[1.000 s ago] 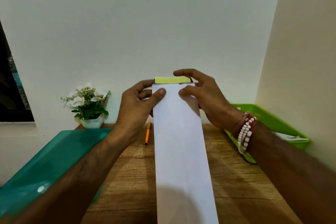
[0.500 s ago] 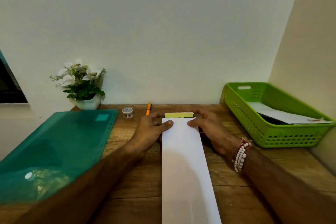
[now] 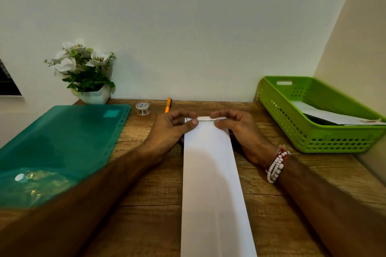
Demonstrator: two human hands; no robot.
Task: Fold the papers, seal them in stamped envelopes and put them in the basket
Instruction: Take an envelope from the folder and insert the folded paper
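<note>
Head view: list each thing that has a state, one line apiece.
Envelope: flat on desk, far flap being folded down.
Left hand: pinching the flap.
Right hand: pinching the flap.
Green basket: holds white sheets already.
Teal folder: closed, lying flat.
Pen: lying untouched.

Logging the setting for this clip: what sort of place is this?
Probably a small home or office desk in a wall corner: a wooden desk with a green folder, an orange pen, a green basket holding papers, and a potted flower.
</note>
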